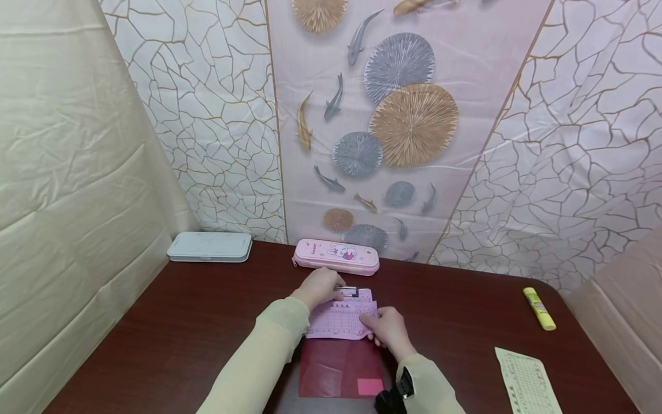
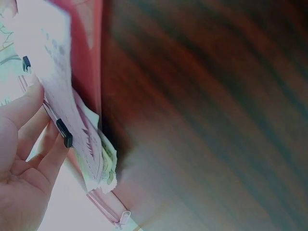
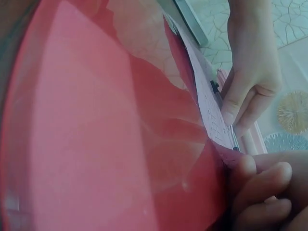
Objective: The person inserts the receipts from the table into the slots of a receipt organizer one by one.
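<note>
A red clip folder (image 1: 331, 368) lies on the table, with pink printed sheets (image 1: 338, 322) over its upper half. At the top of the sheets sits a metal clip (image 1: 347, 288) with black ends. My left hand (image 1: 319, 289) pinches this clip between thumb and fingers; the left wrist view shows one black clip end (image 2: 65, 134) by the fingertips. My right hand (image 1: 391, 330) pinches the right edge of the sheets, thumb on top. In the right wrist view the folder's glossy red surface (image 3: 91, 115) fills the left side. Under the sheets, the folder's upper part is hidden.
Behind the folder lies a pink pencil case (image 1: 337, 257) with a rabbit print. A pale flat case (image 1: 210, 247) rests at the back left. On the right are a yellow glue stick (image 1: 539, 309) and a pale green printed sheet (image 1: 528, 382). Patterned cloth hangs behind the table.
</note>
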`<state>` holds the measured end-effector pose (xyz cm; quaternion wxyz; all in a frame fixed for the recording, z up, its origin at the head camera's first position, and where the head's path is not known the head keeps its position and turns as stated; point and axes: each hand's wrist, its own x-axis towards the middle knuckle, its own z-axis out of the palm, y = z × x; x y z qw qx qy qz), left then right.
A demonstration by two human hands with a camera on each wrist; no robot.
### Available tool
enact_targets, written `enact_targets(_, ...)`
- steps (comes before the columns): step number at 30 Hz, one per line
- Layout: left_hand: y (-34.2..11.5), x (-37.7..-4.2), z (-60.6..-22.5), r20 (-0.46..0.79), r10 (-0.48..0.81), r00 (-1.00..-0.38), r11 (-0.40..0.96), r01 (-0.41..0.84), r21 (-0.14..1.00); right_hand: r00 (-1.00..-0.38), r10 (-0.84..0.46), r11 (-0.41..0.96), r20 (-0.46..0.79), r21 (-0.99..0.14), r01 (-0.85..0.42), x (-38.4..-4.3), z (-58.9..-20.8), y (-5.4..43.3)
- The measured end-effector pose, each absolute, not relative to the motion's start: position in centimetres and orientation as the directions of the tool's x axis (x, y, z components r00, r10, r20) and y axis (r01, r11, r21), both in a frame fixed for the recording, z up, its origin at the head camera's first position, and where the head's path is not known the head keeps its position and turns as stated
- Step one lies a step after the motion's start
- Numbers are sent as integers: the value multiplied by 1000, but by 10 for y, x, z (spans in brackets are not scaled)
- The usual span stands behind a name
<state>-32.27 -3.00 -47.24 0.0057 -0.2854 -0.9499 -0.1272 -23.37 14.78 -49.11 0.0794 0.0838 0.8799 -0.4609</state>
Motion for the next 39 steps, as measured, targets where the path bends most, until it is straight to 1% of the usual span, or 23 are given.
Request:
enact_targets(15,-29,-321,-470,73,548,-833,803,548,233,-976,51,640,-211,-743,194,-235,-488,146)
enact_targets(25,-28,-320,-474,90,558,-825,809,565,163,-973,52,683,-223,-703,198,-241,-484,140)
enact_targets(28,-27,-318,-474,112,578,-808,800,588,119,-976,64,698,-210,-689,194,-242,-485,139)
enact_targets(33,-23,-315,-474,127,631,-765,774,633,-29,-978,77,722,-192,-666,187,-241,-486,137)
enact_targets(35,-21,-315,-473,126,641,-757,767,637,-69,-978,83,729,-193,-657,192,-241,-485,136)
enact_targets(39,-20,-315,-472,126,633,-764,774,627,-88,-975,100,747,-198,-633,205,-241,-482,135)
